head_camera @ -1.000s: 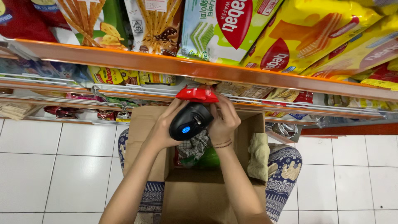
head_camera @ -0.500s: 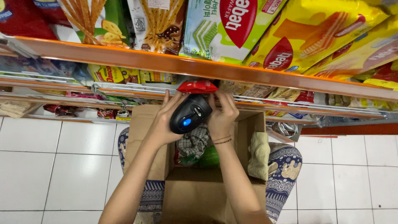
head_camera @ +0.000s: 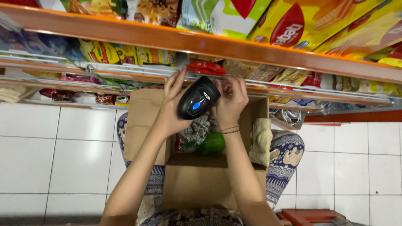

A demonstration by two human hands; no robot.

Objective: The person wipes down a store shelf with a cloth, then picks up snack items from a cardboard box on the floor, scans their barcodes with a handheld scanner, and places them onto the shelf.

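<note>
Your left hand is wrapped around a black handheld scanner, its blue-lit face turned up toward you, held just above the open cardboard box in your lap. Your right hand is just beside it on the right, fingers curled up against the scanner's far end and under a red snack packet at the edge of the lower shelf. Whether those fingers actually pinch the packet or only touch it, the view does not show.

The scanner sits between both hands, near the shelf lip and over the box. Inside the box lie a checked cloth and something green; a pale folded cloth hangs on the box's right wall.

Likely trouble from here: the scanner rests in a one-handed, thumb-side grip, so if you loosen it while working the packet it could drop into the box or onto the tiled floor. The packet looks perched at the shelf edge, and a tug could drag neighbouring packets down with it. The box is balanced on your knees; leaning further in could tip it.
</note>
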